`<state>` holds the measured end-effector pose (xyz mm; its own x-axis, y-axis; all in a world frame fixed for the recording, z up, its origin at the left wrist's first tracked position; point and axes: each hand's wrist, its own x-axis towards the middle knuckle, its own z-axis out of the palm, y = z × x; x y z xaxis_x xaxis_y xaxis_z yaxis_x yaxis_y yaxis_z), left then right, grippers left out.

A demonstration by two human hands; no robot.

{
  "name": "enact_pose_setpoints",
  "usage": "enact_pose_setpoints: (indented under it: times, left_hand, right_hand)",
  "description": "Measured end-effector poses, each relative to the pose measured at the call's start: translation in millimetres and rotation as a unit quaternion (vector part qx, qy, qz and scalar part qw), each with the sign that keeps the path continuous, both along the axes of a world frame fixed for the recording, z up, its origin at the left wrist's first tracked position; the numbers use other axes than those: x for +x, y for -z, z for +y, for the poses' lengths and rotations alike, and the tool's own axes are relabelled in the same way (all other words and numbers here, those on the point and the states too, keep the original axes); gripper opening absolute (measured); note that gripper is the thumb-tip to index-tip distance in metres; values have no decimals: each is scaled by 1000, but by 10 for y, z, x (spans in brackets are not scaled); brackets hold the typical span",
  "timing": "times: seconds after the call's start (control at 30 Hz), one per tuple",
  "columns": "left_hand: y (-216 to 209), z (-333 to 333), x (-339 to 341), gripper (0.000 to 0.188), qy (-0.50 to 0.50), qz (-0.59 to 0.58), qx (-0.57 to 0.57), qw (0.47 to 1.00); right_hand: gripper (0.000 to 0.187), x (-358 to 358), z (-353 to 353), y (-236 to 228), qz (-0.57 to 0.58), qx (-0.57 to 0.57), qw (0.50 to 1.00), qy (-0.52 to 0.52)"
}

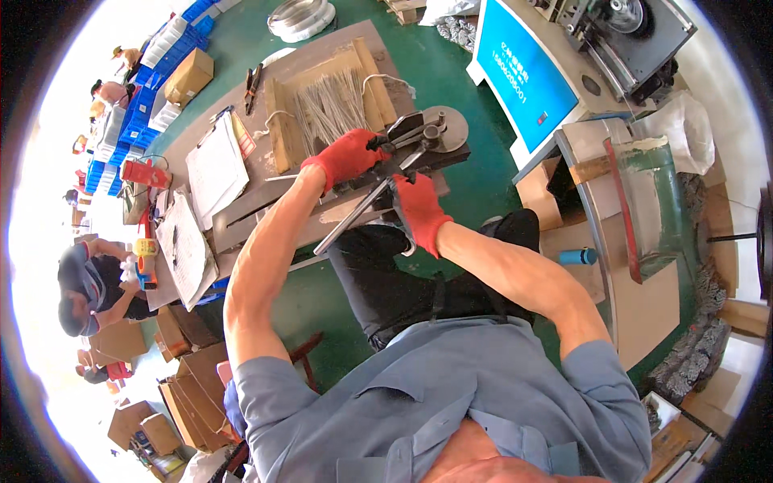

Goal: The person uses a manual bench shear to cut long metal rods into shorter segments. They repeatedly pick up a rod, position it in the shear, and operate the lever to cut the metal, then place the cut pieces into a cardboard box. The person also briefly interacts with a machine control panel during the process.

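Both my hands wear red gloves with black palms and meet at a metal bending jig (pixel 441 133) on the near right corner of the work table. My left hand (pixel 350 157) is closed beside the jig's round plate, its fingertips against the fixture; what it pinches is hidden. Just below and to the right, my right hand (pixel 419 209) is closed at a shiny metal lever bar (pixel 354 216), which slants down to the left past the table's front edge. Behind my left hand, a bundle of thin straight wires (pixel 328 109) lies in a wooden tray (pixel 281 133).
Papers on a clipboard (pixel 217 169), more sheets (pixel 187 249) and pliers (pixel 253 87) lie at the left of the table. A machine with a blue screen (pixel 523 68) stands right. A blue bottle (pixel 578 257) is beside it. Another person (pixel 97 278) sits far left.
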<state>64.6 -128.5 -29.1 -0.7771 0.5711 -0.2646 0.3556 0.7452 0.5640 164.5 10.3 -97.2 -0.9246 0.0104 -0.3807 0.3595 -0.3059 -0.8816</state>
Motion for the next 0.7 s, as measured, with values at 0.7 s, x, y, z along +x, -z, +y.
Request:
enact_pose_setpoints:
  times: [0.7]
  left_hand:
    - [177, 84, 258, 29, -34, 57, 91, 994]
  right_hand:
    - [38, -44, 766, 501, 34, 66, 989, -124]
